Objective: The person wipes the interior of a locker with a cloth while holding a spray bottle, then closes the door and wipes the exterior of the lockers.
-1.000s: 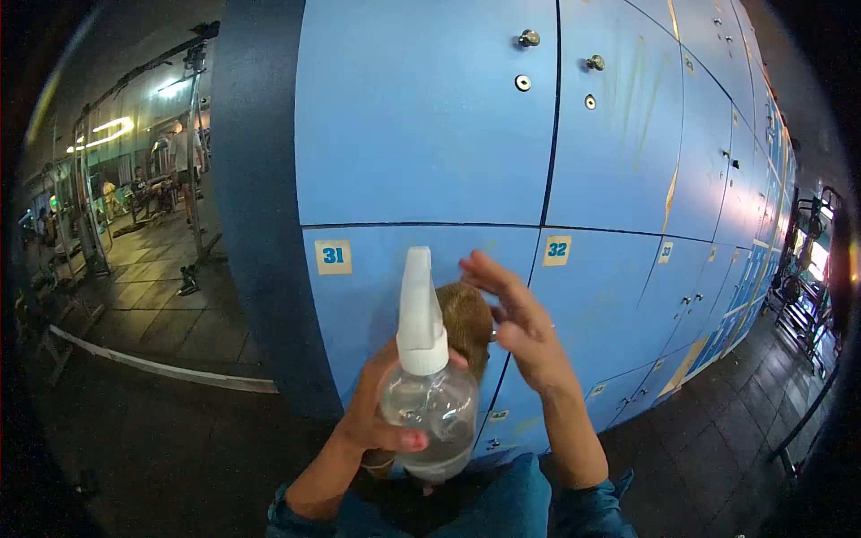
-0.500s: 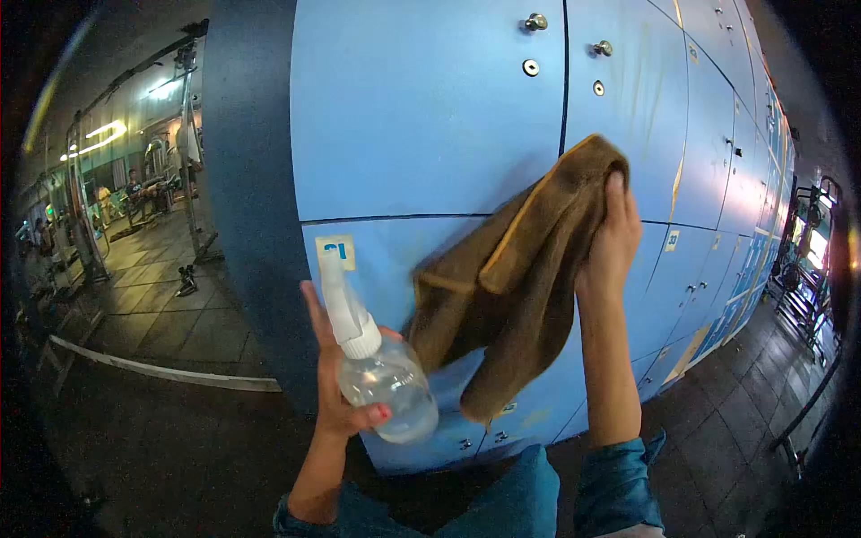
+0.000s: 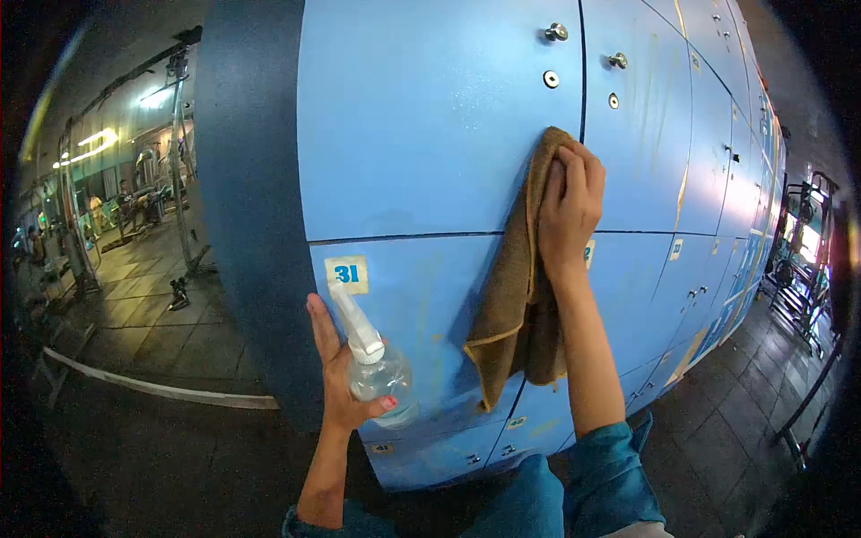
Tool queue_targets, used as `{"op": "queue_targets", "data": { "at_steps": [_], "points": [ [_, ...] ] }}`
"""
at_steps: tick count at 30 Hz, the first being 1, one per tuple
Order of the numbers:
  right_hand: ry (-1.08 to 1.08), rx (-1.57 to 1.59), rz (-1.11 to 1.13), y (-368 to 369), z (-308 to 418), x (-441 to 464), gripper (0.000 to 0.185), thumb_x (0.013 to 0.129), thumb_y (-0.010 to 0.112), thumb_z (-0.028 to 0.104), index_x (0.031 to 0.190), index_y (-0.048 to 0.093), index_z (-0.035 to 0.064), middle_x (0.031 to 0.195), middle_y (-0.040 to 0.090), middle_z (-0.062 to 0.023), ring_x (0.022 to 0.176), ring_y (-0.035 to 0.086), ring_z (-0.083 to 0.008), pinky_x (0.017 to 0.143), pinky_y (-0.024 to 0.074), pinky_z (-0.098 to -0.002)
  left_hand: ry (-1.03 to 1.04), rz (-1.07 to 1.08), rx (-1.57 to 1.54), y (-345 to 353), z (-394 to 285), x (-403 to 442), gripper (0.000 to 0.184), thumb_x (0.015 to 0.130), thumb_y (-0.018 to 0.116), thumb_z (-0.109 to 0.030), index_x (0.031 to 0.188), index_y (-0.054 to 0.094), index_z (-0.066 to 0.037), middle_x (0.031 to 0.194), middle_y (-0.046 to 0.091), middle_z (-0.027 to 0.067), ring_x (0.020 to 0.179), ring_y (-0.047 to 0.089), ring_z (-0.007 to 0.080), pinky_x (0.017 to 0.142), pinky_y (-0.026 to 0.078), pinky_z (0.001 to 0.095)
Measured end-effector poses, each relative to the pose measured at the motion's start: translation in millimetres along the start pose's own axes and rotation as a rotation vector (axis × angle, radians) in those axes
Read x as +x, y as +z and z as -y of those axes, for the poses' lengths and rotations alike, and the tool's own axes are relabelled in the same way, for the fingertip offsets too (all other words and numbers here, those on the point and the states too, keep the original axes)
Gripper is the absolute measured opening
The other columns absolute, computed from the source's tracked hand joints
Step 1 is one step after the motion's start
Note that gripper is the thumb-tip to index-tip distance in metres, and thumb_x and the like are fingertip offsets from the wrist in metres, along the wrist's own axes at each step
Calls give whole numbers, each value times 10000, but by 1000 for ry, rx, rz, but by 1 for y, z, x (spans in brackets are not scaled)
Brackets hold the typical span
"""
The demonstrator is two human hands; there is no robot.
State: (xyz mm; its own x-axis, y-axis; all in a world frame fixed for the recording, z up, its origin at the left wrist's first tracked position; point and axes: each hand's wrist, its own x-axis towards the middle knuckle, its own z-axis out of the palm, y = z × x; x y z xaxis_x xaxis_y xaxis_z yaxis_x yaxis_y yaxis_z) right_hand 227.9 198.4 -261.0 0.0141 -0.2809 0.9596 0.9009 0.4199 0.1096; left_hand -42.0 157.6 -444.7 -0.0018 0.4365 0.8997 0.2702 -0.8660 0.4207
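Observation:
My left hand (image 3: pixel 345 386) is closed around a clear spray bottle (image 3: pixel 381 381) with a white trigger head, its thumb across the front. The bottle is upright, slightly tilted, before the locker door numbered 31. In my right hand (image 3: pixel 574 202) a brown cloth (image 3: pixel 516 314) with yellow-orange edging is gripped near its top, and the rest hangs down. The cloth's upper end is at the right side of a blue locker door (image 3: pixel 404 117); whether it presses on the surface I cannot tell. Fine wet droplets (image 3: pixel 475 90) speckle that door left of the cloth.
Metal knobs (image 3: pixel 556 32) and round locks (image 3: pixel 551 79) stick out from the doors. The locker row runs off to the right. Gym machines (image 3: pixel 803 260) stand at far right, and a mirror or opening (image 3: pixel 152 269) on the left shows more equipment. Dark tiles (image 3: pixel 708 448) cover the floor.
My right hand has moved left and slightly down with the cloth, which now hangs narrower. The bottle has shifted a little, uncovering the number 31. Droplets now show on the upper door.

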Motion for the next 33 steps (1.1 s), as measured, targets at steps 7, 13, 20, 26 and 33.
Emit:
{"op": "queue_targets", "data": {
  "at_steps": [7, 13, 20, 26, 33],
  "points": [
    [-44, 28, 227, 19, 73, -21, 656, 819, 632, 167, 1375, 343, -26, 1428, 322, -226, 1341, 279, -399, 1097, 252, -471, -11, 45, 66, -3, 3, 2, 891, 597, 607, -743, 1106, 639, -13, 1530, -80, 203, 1407, -58, 392, 1098, 55, 549],
    [-317, 262, 323, 48, 127, -12, 520, 812, 501, 84, 1317, 434, -20, 1391, 396, -189, 1327, 337, -328, 1099, 261, -468, -63, 62, 25, -7, -2, 1, 927, 598, 600, -748, 1164, 609, -14, 1521, -85, 232, 1406, -53, 400, 1099, 55, 537],
    [-528, 310, 378, 46, 110, -2, 512, 793, 468, 51, 1301, 461, -8, 1370, 440, -153, 1311, 371, -321, 1087, 283, -472, -94, 52, 0, -4, -4, 2, 901, 592, 610, -738, 1135, 623, -18, 1529, -99, 204, 1409, -56, 390, 1105, 46, 520],
    [-231, 117, 241, 16, 42, 1, 542, 789, 429, -55, 1325, 451, 23, 1402, 415, -154, 1325, 356, -333, 1077, 281, -499, -124, 50, -49, -4, -4, 1, 879, 597, 608, -737, 1113, 636, -26, 1537, -88, 177, 1410, -68, 380, 1099, 57, 545],
    [44, -8, 101, 0, -11, 4, 463, 879, 458, -25, 1338, 433, 28, 1415, 396, -145, 1350, 302, -333, 1100, 235, -481, -103, 79, 65, -6, -3, 1, 934, 575, 600, -768, 1145, 626, -30, 1538, -93, 167, 1404, -55, 388, 1091, 81, 564]
  ]
}}
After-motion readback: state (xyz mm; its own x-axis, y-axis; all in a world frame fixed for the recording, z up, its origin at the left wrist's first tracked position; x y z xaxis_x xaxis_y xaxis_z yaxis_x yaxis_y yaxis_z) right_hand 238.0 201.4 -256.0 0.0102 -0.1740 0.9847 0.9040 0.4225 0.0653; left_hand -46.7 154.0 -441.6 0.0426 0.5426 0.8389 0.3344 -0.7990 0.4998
